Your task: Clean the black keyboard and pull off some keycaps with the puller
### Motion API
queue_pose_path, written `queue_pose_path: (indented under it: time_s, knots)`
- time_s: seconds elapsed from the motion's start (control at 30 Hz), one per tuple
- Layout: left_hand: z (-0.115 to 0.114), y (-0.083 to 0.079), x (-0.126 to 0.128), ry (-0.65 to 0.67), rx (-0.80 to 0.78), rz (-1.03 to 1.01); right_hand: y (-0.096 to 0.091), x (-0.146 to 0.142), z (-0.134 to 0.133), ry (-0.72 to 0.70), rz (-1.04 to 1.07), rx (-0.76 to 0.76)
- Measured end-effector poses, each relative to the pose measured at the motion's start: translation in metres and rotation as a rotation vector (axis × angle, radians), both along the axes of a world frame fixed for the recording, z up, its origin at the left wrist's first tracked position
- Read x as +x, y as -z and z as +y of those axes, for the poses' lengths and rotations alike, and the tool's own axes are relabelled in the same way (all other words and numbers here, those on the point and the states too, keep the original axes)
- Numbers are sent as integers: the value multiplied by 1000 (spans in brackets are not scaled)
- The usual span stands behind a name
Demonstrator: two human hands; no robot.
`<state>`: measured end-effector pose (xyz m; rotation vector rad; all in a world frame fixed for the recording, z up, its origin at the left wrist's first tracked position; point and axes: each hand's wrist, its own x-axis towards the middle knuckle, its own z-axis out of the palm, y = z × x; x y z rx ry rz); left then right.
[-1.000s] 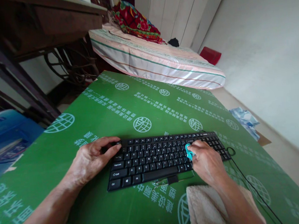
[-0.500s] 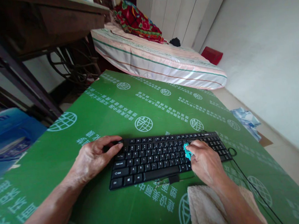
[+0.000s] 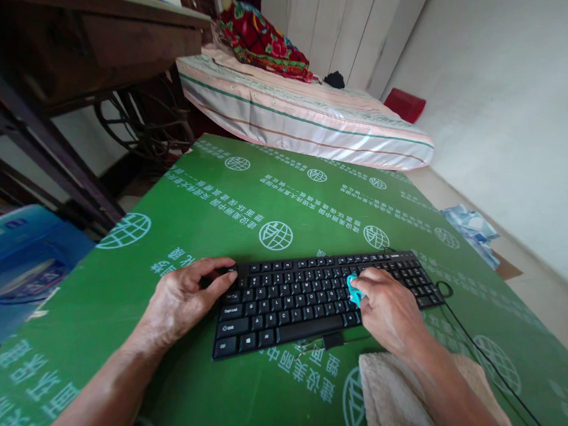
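Note:
A black keyboard [image 3: 297, 299] lies flat on a green printed table [image 3: 243, 203]. My left hand [image 3: 184, 299] grips the keyboard's left end, thumb and fingers curled round its edge. My right hand [image 3: 388, 310] rests over the keys right of the middle, fingers pinched on a small turquoise object [image 3: 354, 289] that touches the keys. What the turquoise object is, I cannot make out. A thin dark strip [image 3: 326, 341] lies against the keyboard's near edge.
A beige fluffy cloth [image 3: 387, 397] lies under my right forearm at the table's near edge. The keyboard's black cable [image 3: 478, 348] runs off to the right. A striped mattress [image 3: 305, 117], a dark wooden frame [image 3: 51, 95], a blue box [image 3: 12, 266] and crumpled paper [image 3: 471, 225] surround the table.
My right hand has slid the turquoise object slightly leftward over the keys. The left hand keeps its hold on the keyboard's end. The view has drifted a little.

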<state>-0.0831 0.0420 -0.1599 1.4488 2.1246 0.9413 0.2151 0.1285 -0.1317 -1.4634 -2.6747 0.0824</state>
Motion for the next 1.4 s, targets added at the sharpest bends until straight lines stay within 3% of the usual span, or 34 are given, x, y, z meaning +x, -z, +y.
queue_pose_path:
  time_s: [1.4]
  knots:
    - [0, 4, 0, 6, 10, -25, -7, -25, -10, -51, 6, -28]
